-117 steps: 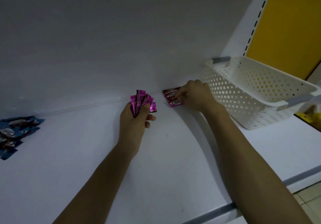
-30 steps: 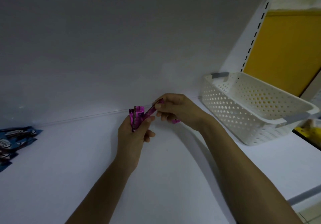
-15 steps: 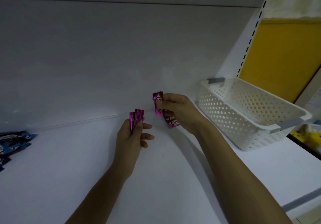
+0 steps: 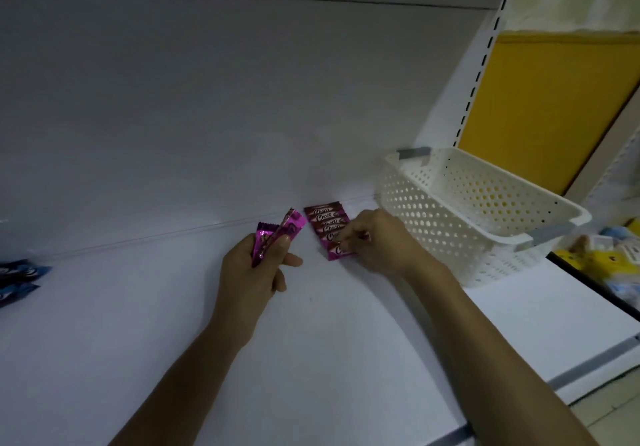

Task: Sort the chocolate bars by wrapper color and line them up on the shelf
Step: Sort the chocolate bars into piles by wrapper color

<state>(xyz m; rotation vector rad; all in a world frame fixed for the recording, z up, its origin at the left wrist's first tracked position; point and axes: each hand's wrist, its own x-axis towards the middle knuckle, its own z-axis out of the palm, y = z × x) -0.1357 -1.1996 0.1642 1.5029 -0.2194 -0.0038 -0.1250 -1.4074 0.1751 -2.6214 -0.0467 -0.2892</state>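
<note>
1. Nearest to us, the white shelf (image 4: 311, 359) runs wide under both forearms, which reach in from the front edge.
2. Left hand (image 4: 256, 272) is up off the shelf. Its fingers (image 4: 282, 243) are curled tight on a small fan of pink bars (image 4: 277, 234), standing on end and tilted right. How many it holds, I cannot tell.
3. Right hand (image 4: 377, 245) is low, just right of the left one. Its fingers (image 4: 349, 238) are bent down, pinching the right end of the front bar (image 4: 337, 251), which lies flat on the shelf.
4. Here is what matters: that front bar is the near end of the pink row (image 4: 323, 220). The bars overlap like shingles, running from the back panel (image 4: 242, 99) towards us. Each one's long axis goes left to right, slightly skewed.
5. So the open slot, by my reckoning, sits on the near side of the front bar. The fan waits just left of the row and the right hand is the closer one, so a short reach left, then back and down, looks likely.
6. Far left, blue bars (image 4: 17, 276) lie well apart from the pink ones.
7. Beyond the right hand stands a white basket (image 4: 467, 210). Its inside is mostly hidden.
</note>
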